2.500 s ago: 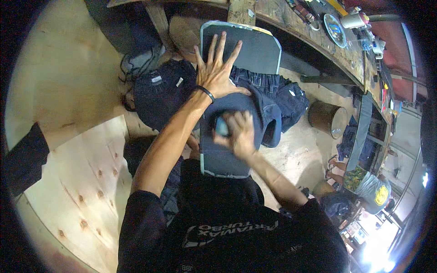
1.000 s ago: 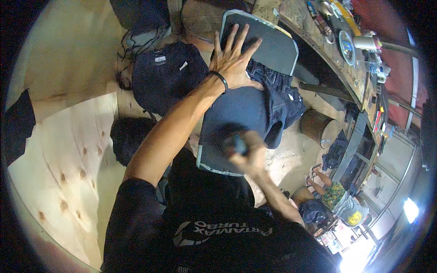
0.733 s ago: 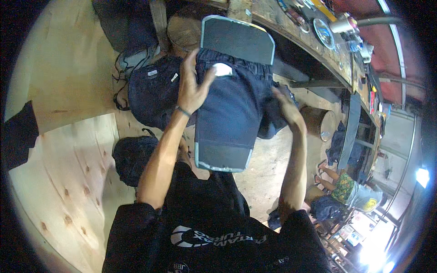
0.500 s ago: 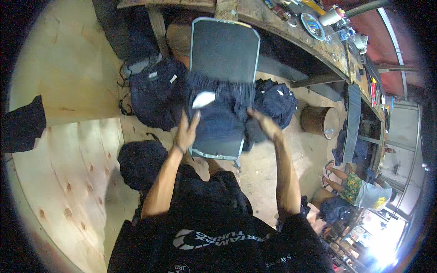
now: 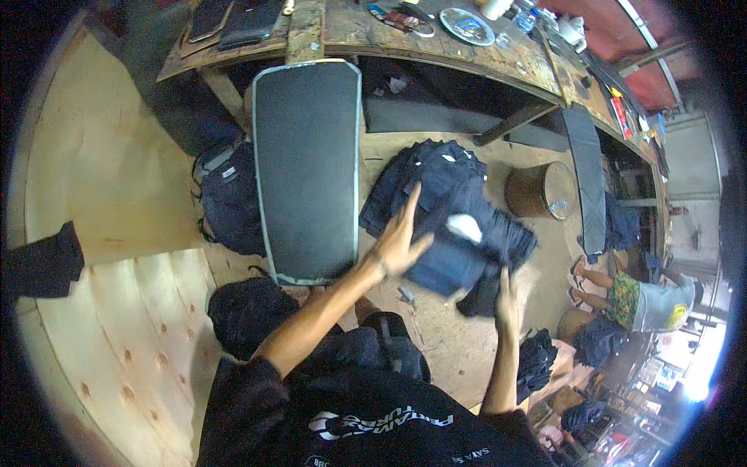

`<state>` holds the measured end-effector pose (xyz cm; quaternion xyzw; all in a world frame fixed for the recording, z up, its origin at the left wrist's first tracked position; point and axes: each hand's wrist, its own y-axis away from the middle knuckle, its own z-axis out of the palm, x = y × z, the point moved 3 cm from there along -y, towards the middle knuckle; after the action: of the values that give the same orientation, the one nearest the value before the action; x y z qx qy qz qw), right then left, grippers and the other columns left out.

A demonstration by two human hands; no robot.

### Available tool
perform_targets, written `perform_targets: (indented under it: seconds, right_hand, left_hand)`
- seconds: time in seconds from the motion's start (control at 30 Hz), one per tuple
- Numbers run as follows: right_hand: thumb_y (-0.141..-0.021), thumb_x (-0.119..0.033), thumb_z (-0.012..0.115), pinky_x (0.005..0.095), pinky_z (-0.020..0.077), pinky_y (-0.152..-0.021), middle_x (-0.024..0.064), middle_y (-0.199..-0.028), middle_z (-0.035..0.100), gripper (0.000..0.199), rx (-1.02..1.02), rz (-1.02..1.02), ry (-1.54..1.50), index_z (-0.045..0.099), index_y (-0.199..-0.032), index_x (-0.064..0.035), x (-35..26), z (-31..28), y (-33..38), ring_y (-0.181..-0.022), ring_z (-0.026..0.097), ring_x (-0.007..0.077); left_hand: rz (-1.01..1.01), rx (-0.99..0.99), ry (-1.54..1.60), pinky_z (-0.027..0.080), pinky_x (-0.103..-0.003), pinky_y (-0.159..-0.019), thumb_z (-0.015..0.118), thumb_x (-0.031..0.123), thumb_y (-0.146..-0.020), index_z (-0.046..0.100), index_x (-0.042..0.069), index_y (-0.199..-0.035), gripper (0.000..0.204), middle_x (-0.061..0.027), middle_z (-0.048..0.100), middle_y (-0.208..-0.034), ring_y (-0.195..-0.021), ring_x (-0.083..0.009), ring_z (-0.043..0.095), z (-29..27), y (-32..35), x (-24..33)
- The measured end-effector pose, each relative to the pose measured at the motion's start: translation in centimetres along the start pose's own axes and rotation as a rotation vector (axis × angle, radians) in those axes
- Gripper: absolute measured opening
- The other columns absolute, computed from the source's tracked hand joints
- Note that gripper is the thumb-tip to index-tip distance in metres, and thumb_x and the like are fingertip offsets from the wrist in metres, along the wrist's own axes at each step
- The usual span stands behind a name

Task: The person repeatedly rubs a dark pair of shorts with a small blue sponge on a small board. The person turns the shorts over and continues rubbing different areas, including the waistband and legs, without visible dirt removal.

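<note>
A folded dark-blue garment (image 5: 447, 261) with a white patch (image 5: 464, 226) is stretched between my two hands, tilted and a bit blurred. My left hand (image 5: 398, 245) has it by the left edge, thumb on top and a long finger reaching past the side; its other fingers are partly hidden. At the near right corner, my right hand (image 5: 507, 302) grips it, smeared by motion. Just beyond lies a heap of similar dark-blue garments (image 5: 436, 167) on the floor. To the left, a long dark padded board (image 5: 307, 171) with a pale rim is bare.
Dark bundles lie left of the board (image 5: 229, 191) and by my left leg (image 5: 253, 311). A wooden workbench (image 5: 342, 31) runs along the far side. A brown drum-shaped stool (image 5: 537, 191) stands right of the heap. Another person (image 5: 642, 300) is at the far right.
The garment has left the board and moved right, over beside the heap, with both hands on it. My view has shifted, so the board shows farther left.
</note>
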<state>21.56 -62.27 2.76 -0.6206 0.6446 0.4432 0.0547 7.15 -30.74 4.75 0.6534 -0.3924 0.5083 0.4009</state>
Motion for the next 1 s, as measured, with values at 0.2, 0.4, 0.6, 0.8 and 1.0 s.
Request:
perform_targets:
  seconds: [0.2, 0.4, 0.6, 0.8, 1.0]
  right_hand:
    - [-0.102, -0.065, 0.068, 0.0371, 0.0605, -0.08, 0.0135, -0.1, 0.074, 0.113, -0.014, -0.039, -0.168, 0.013, -0.172, 0.0056, 7.3, 9.1, -14.7, -0.092, 0.075, 0.0215]
    - [-0.102, -0.06, 0.07, 0.0502, 0.0587, -0.09, 0.0326, -0.114, 0.076, 0.106, -0.142, 0.074, 0.479, 0.022, -0.17, 0.0065, 19.7, 14.7, -3.4, -0.104, 0.075, 0.0422]
    - [-0.098, -0.067, 0.068, 0.0575, 0.06, -0.084, 0.0353, -0.1, 0.077, 0.107, -0.308, 0.039, 0.782, 0.032, -0.164, 0.01, 23.6, 17.8, 10.4, -0.094, 0.076, 0.0531]
    - [-0.102, -0.064, 0.062, 0.0506, 0.0583, -0.096, 0.0271, -0.118, 0.078, 0.084, -0.26, 0.151, 0.502, 0.047, -0.161, -0.0056, 13.3, 19.9, 14.8, -0.111, 0.076, 0.0425]
    - [-0.106, -0.044, 0.06, 0.0556, 0.0572, -0.1, 0.0248, -0.128, 0.075, 0.062, -0.451, -0.11, 0.561, 0.053, -0.158, -0.011, 2.8, 21.0, 17.4, -0.115, 0.073, 0.0464]
  left_hand:
    - [0.339, 0.431, -0.45, 0.028, -0.054, -0.132, 0.084, 0.036, -0.094, 0.047, 0.01, -0.162, 0.082, -0.0323, 0.027, -0.172, -0.159, -0.0513, 0.032, -9.2, 0.5, 1.3]
    - [-0.192, 1.216, -0.266, 0.057, -0.048, -0.099, 0.066, 0.029, -0.108, 0.068, 0.0, -0.129, 0.035, -0.0181, 0.074, -0.124, -0.112, -0.0354, 0.073, -31.0, 12.4, -19.0]
    - [-0.892, 0.214, -1.162, 0.022, -0.07, -0.127, 0.072, 0.053, -0.1, 0.036, 0.004, -0.168, 0.091, -0.0151, 0.052, -0.164, -0.156, -0.033, 0.042, -38.9, 10.5, -39.7]
    - [-0.874, 0.025, -1.208, 0.019, -0.071, -0.127, 0.074, 0.046, -0.098, 0.054, 0.022, -0.16, 0.069, -0.0137, 0.052, -0.16, -0.161, -0.0325, 0.026, -38.8, 10.0, -40.7]
    - [-0.53, -0.41, -1.104, 0.04, -0.067, -0.118, 0.058, 0.047, -0.106, 0.051, 0.006, -0.157, 0.066, -0.027, 0.078, -0.11, -0.099, -0.0513, 0.075, -28.6, 15.6, -33.7]
